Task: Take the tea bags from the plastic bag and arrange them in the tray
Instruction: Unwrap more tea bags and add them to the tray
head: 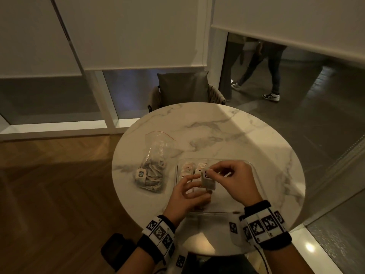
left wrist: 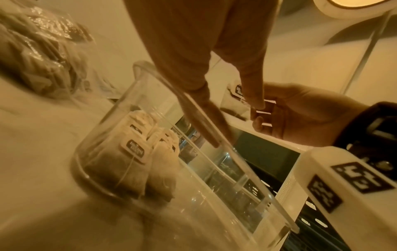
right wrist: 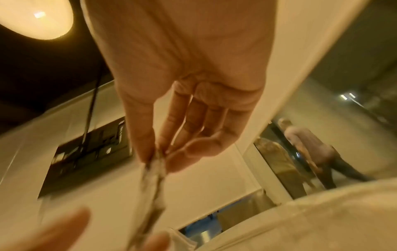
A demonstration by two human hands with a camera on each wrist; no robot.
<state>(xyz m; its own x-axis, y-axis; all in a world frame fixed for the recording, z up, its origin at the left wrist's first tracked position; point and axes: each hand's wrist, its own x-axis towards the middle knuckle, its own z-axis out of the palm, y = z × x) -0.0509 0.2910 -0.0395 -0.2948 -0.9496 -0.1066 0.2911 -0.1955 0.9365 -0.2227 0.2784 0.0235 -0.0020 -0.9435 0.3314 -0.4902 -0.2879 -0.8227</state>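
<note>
A clear plastic bag (head: 151,173) (left wrist: 43,51) with several tea bags lies on the left of the round marble table (head: 227,127). To its right stands a clear tray (head: 237,160) (left wrist: 120,108) with tea bags (head: 189,169) (left wrist: 133,161) standing in rows at its far left end. Above the tray my right hand (head: 209,172) (right wrist: 159,152) pinches the top of one tea bag (head: 207,183) (right wrist: 153,186), which hangs down. My left hand (head: 195,182) (left wrist: 235,124) reaches in with straight fingers on either side of that bag; the index fingertip touches its tag.
A chair with a grey cushion (head: 183,88) stands at the table's far edge. A person's legs (head: 262,70) pass behind the glass at the back right. Wooden floor (head: 59,184) lies to the left. The tray's right half holds no tea bags.
</note>
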